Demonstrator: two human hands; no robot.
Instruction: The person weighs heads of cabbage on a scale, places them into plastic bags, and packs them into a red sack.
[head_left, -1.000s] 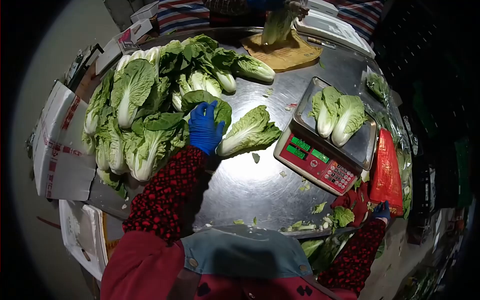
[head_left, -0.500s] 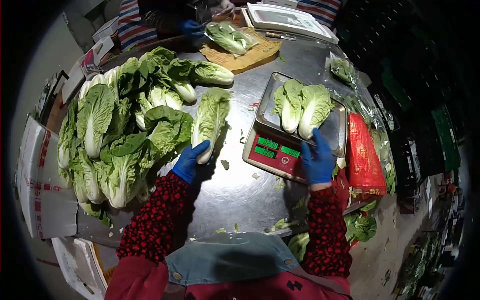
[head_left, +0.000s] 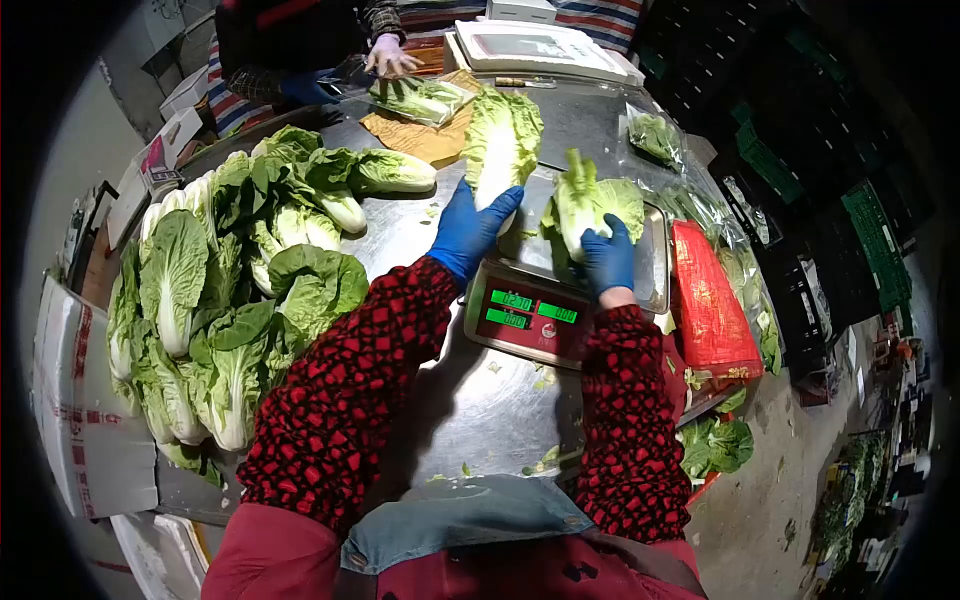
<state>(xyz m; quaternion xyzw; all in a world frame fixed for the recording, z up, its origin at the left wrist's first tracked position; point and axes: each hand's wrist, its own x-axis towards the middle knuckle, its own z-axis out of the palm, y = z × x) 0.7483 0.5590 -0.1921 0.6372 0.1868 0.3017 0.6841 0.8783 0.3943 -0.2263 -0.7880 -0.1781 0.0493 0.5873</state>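
Nearest, at the lower centre, the ribbed steel glare gave way to the scale (head_left: 535, 325), its glossy red face lit with green digits. The left hand (head_left: 466, 230) had closed round the thick white base of a crinkled cabbage (head_left: 500, 140), which had come up from the tabletop to the pan's left edge. The right hand (head_left: 608, 258), half curled, touched the pale, frilly pan cabbages (head_left: 575, 205); whether it gripped one, I couldn't tell. Beyond lay creased brown paper (head_left: 425, 140).

The person wears blue gloves (head_left: 466, 232), red-and-black patterned sleeves (head_left: 335, 400), a dark red top (head_left: 270, 555) and a grey-blue bib (head_left: 465, 515) between the sleeves.
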